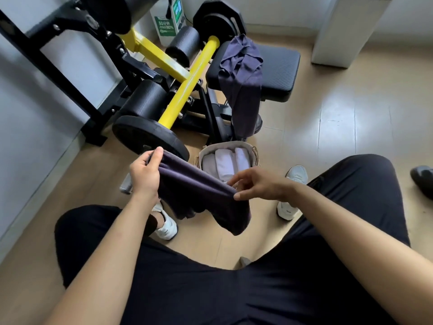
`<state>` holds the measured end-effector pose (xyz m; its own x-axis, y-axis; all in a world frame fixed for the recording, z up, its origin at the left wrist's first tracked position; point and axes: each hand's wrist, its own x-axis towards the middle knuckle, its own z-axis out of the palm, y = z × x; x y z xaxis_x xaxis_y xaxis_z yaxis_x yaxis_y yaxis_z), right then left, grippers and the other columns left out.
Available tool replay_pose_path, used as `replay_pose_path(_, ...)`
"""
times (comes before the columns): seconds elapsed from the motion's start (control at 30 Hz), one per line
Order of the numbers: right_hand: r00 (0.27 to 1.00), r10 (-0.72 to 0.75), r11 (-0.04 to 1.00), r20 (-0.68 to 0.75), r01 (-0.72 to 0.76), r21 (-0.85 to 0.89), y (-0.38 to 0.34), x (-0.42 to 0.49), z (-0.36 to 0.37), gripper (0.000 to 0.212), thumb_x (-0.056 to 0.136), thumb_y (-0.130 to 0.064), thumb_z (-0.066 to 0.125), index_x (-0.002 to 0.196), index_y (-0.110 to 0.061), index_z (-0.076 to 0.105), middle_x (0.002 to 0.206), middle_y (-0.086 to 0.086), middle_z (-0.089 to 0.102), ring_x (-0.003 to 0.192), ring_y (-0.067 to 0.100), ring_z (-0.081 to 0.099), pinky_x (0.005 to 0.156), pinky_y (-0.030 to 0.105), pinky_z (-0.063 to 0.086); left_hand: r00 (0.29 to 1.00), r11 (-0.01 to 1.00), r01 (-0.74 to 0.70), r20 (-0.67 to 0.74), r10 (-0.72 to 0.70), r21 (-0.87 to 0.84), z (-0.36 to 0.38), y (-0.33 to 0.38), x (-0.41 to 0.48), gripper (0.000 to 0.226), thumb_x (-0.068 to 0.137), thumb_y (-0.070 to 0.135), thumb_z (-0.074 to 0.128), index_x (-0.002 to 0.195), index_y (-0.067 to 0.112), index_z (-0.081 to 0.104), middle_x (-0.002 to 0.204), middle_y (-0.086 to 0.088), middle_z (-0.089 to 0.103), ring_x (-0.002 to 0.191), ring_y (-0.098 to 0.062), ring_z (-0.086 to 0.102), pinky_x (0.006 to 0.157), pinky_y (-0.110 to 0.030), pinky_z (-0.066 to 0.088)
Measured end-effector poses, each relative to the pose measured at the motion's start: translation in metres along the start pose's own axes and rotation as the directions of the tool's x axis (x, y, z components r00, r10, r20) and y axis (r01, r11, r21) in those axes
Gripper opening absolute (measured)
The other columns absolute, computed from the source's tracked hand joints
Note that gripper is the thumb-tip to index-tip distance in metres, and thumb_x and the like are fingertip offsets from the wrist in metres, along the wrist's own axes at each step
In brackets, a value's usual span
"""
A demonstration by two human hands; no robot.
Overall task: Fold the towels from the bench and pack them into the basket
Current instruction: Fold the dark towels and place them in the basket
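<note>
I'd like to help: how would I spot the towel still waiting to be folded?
Look for the black-and-yellow weight machine; the padded black bench stands to its right. The dark purple towel lies crumpled on that pad, one end hanging floorward. Unlike the held towel nearer the camera, no hand touches it.

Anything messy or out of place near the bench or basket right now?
Only the dark towel crumpled on the bench seat, one end hanging off its edge. The pale towels sit folded side by side in the basket; left hand and right hand hold a second towel.
</note>
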<state>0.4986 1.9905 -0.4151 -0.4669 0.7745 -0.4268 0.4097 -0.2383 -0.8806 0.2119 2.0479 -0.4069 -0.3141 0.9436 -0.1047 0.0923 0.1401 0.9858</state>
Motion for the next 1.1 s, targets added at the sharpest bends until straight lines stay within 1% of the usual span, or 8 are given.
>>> replay_pose_path(0.23, 0.997, 0.067, 0.970, 0.044, -0.055, -0.238, 0.024, 0.007, -0.008, 0.012, 0.081, -0.015, 0.080, 0.079, -0.026, 0.074, 0.071, -0.008, 0.067, 0.066, 0.007, 0.055, 0.068, 0.028, 0.043, 0.960, 0.989, 0.090, -0.254, -0.118, -0.117, -0.028, -0.005, 0.022, 0.022, 0.096, 0.035, 0.064, 0.076, 0.025, 0.067, 0.078, 0.007, 0.066, 0.077, -0.007, 0.064, 0.078, -0.024, 0.054)
replay_pose_path(0.43, 0.997, 0.078, 0.982, 0.011, -0.075, -0.174, 0.032, 0.013, -0.013, 0.010, 0.088, -0.004, 0.069, 0.093, -0.013, 0.069, 0.073, -0.004, 0.067, 0.067, 0.007, 0.057, 0.073, 0.027, 0.047, 0.934, 0.985, 0.132, -0.320, -0.162, -0.113, -0.042, -0.010, 0.026, 0.023, 0.093, 0.040, 0.063, 0.076, 0.024, 0.067, 0.083, 0.004, 0.068, 0.086, -0.016, 0.066, 0.085, -0.033, 0.055)
replay_pose_path(0.53, 0.992, 0.072, 0.970, -0.100, -0.093, -0.225, 0.036, 0.013, -0.020, 0.014, 0.087, -0.008, 0.070, 0.097, -0.016, 0.074, 0.071, -0.009, 0.068, 0.066, 0.005, 0.059, 0.071, 0.025, 0.050, 0.935, 0.986, 0.135, -0.317, -0.160, -0.099, -0.040, -0.009, 0.026, 0.024, 0.093, 0.039, 0.063, 0.075, 0.024, 0.065, 0.080, 0.006, 0.067, 0.086, -0.016, 0.064, 0.084, -0.033, 0.053)
replay_pose_path(0.7, 0.892, -0.118, 0.980, -0.437, 0.032, -0.197, 0.018, 0.008, -0.020, 0.006, 0.088, -0.010, 0.071, 0.088, -0.013, 0.077, 0.064, -0.005, 0.062, 0.054, -0.001, 0.053, 0.056, 0.012, 0.042, 0.994, 0.993, 0.112, -0.005, -0.112, 0.024, -0.020, -0.005, 0.007, 0.026, 0.094, 0.025, 0.066, 0.068, 0.020, 0.069, 0.062, 0.008, 0.065, 0.070, -0.014, 0.058, 0.079, -0.032, 0.046)
replay_pose_path(0.8, 0.826, -0.238, 0.956, -0.511, 0.107, -0.274, 0.006, 0.006, -0.012, 0.005, 0.089, -0.012, 0.072, 0.088, -0.015, 0.076, 0.063, -0.005, 0.060, 0.055, 0.002, 0.054, 0.056, 0.013, 0.043, 0.977, 0.998, -0.008, 0.214, -0.006, 0.068, -0.001, -0.002, -0.014, 0.021, 0.097, 0.012, 0.063, 0.081, 0.011, 0.075, 0.070, 0.001, 0.071, 0.070, -0.010, 0.062, 0.070, -0.019, 0.049)
replay_pose_path(0.9, 0.810, -0.273, 0.954, -0.519, 0.159, -0.253, -0.003, 0.007, 0.000, 0.012, 0.088, -0.016, 0.074, 0.099, -0.021, 0.074, 0.065, -0.010, 0.061, 0.059, 0.003, 0.055, 0.063, 0.019, 0.045, 0.914, 0.986, -0.122, 0.400, 0.066, 0.115, 0.014, -0.001, -0.027, 0.014, 0.096, 0.014, 0.065, 0.089, 0.008, 0.075, 0.085, -0.005, 0.076, 0.080, -0.012, 0.067, 0.075, -0.021, 0.052)
replay_pose_path(1.03, 0.854, -0.321, 0.946, -0.409, 0.313, -0.089, -0.013, 0.011, 0.024, 0.038, 0.090, -0.014, 0.074, 0.123, -0.030, 0.064, 0.070, 0.003, 0.060, 0.063, 0.006, 0.053, 0.066, 0.024, 0.048, 0.784, 0.949, -0.250, 0.615, 0.081, 0.194, 0.027, -0.001, -0.043, 0.020, 0.097, 0.023, 0.059, 0.092, 0.008, 0.072, 0.087, -0.006, 0.074, 0.082, -0.008, 0.064, 0.078, -0.021, 0.051)
replay_pose_path(1.1, 0.877, -0.314, 0.949, -0.365, 0.299, -0.098, -0.016, 0.013, 0.031, 0.027, 0.092, -0.016, 0.072, 0.116, -0.028, 0.068, 0.067, 0.006, 0.058, 0.061, 0.006, 0.049, 0.063, 0.022, 0.044, 0.739, 0.937, -0.272, 0.671, 0.058, 0.218, 0.029, 0.000, -0.049, 0.019, 0.102, 0.017, 0.057, 0.093, 0.010, 0.072, 0.086, -0.003, 0.073, 0.081, -0.005, 0.063, 0.076, -0.019, 0.050)
